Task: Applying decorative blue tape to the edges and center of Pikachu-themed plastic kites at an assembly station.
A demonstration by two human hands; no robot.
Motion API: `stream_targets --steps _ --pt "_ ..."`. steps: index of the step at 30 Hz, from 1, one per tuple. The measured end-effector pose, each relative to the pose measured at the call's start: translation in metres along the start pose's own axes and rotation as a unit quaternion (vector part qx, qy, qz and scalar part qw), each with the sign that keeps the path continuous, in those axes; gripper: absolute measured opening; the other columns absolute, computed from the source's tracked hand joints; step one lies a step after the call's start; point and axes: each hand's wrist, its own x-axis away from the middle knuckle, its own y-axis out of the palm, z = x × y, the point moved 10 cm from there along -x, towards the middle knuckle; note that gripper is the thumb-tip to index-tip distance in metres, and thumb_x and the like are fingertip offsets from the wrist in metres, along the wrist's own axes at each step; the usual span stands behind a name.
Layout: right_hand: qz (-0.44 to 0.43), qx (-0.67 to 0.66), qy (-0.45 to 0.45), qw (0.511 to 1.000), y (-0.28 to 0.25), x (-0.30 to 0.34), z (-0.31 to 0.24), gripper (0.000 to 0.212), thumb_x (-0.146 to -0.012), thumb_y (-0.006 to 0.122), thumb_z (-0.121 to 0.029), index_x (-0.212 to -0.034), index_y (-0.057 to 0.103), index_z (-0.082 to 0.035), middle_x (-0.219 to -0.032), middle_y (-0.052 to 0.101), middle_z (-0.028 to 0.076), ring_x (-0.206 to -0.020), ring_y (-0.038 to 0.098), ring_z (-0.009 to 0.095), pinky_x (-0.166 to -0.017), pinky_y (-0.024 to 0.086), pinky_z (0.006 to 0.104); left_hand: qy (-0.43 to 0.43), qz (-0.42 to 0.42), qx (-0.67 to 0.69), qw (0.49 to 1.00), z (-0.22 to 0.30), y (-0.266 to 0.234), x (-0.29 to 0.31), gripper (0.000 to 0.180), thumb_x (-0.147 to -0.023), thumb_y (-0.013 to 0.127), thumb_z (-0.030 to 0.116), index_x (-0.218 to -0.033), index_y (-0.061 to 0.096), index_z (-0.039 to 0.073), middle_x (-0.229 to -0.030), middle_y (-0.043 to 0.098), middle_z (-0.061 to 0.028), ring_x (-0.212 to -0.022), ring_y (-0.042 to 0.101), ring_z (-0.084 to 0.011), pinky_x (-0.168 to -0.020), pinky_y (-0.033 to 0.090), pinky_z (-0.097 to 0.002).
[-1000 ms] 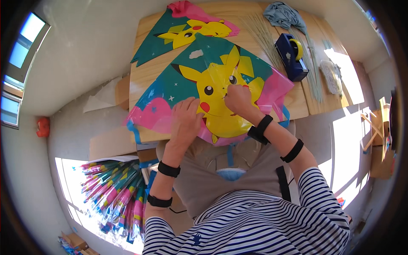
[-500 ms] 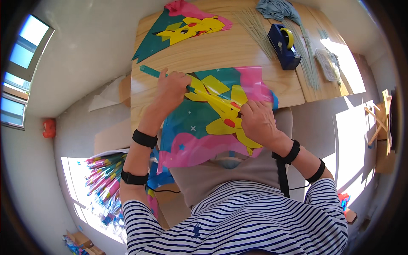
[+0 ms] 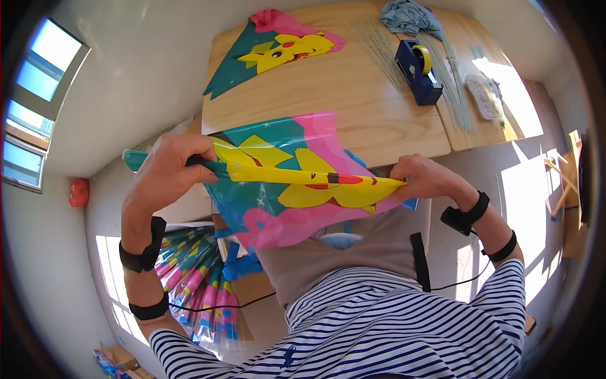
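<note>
A glossy printed plastic sheet (image 3: pixel 278 189), green and pink with a yellow cartoon figure, stretches between my hands above my lap. A narrow folded edge runs along it, taut from side to side. At its left end, my left hand (image 3: pixel 170 170) pinches the fold between thumb and fingers, and a green rolled end sticks out past the hand. My right hand (image 3: pixel 426 179) is closed on the yellow tip of the fold at the other end. Below the fold, the sheet's lower part hangs down toward my legs.
Stacked matching sheets (image 3: pixel 278 54) lie at the table's far left. A blue tape dispenser (image 3: pixel 418 79), thin sticks (image 3: pixel 382 54), a grey cloth (image 3: pixel 410 18) and a clear plastic box (image 3: pixel 483 95) are on the right. Bundled printed sheets (image 3: pixel 196 271) stand low at my left.
My hands have moved apart, the left one leftward and down, the right one rightward. The fold between them has gone from slanted to nearly level and now spans a longer stretch.
</note>
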Motion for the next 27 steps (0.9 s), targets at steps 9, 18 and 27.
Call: stream_targets --steps 9,18,27 --pt "0.444 0.118 0.017 0.888 -0.230 -0.040 0.011 0.022 -0.078 0.074 -0.021 -0.084 0.069 0.000 -0.067 0.062 0.010 -0.065 0.061 0.022 -0.062 0.046 0.0355 0.020 0.364 -0.202 0.909 -0.038 -0.198 -0.092 0.010 -0.084 0.067 0.015 -0.088 0.064 0.006 -0.083 0.066 -0.0079 -0.079 0.062 -0.0189 -0.075 0.050 -0.0299" --pt "0.725 0.091 -0.096 0.676 -0.292 0.047 -0.046 0.031 -0.089 0.073 -0.031 -0.096 0.072 -0.002 -0.082 0.074 0.008 -0.077 0.069 0.014 -0.074 0.051 0.0287 0.054 0.662 -0.287 0.690 0.018 -0.250 -0.002 0.023 -0.092 0.070 0.034 -0.103 0.076 0.014 -0.095 0.075 -0.0004 -0.089 0.071 -0.0155 -0.080 0.053 -0.0277" --pt "0.154 -0.321 0.088 0.930 0.051 -0.099 0.050 0.025 -0.090 0.071 -0.024 -0.092 0.068 0.001 -0.078 0.067 0.005 -0.072 0.062 0.012 -0.066 0.050 0.0262 0.153 0.522 -0.247 0.802 -0.009 0.048 -0.075 0.009 -0.075 0.064 0.004 -0.081 0.059 0.010 -0.084 0.059 -0.0053 -0.081 0.059 -0.0256 -0.067 0.046 -0.0373"
